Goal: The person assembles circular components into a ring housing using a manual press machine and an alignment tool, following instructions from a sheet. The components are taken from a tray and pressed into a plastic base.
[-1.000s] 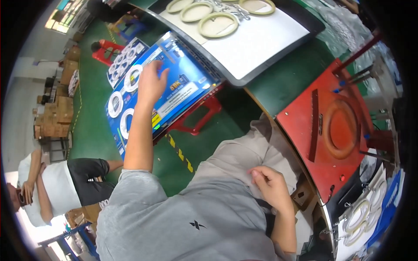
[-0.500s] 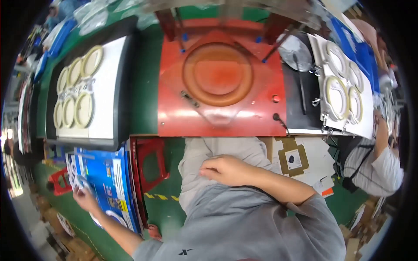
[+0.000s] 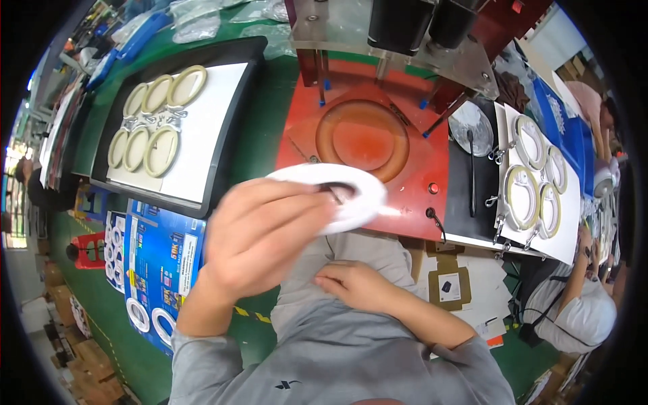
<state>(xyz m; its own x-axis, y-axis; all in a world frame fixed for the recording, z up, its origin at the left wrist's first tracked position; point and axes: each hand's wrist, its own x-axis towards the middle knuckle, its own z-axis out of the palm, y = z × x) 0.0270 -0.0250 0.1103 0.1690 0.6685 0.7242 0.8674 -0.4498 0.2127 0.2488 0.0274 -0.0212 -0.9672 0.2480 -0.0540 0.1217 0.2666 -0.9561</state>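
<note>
Ring [image 3: 368,199] resting in the left hand's [image 3: 262,237] grasp, right hand [image 3: 356,286] lying on the lap [image 3: 386,251]

Held high in front of the body, the left hand is gripping the white ring, its fingers narrowing around the near side of the rim and their tips lying by the hole. The back of the hand is facing upward, the knuckles are bending, and the fingers are pointing toward 2 o'clock. The left forearm is slanting in from 7 o'clock, with the wrist turning the hand inward. The ring is lying nearly flat, its broad face showing, and it is covering part of the near edge of a red plate [image 3: 418,199] from this viewpoint.

At 6 o'clock from the white ring, the right hand is resting back up, fingers together, drooping and pointing toward 9 o'clock. Its forearm is stretching away toward 4 o'clock, across the grey shirt [image 3: 337,351]. Its underside is hidden, so one cannot tell how far that hand is closing.

At 1 o'clock from the held ring, a brown ring [image 3: 325,135] is lying on the red plate. At 10 o'clock, a black tray [image 3: 226,145] is bearing a white sheet [image 3: 202,152] with six pale rings [image 3: 173,152]. At 8 o'clock, two more white rings [image 3: 131,312] are lying on a blue printed sheet [image 3: 152,253].
</note>
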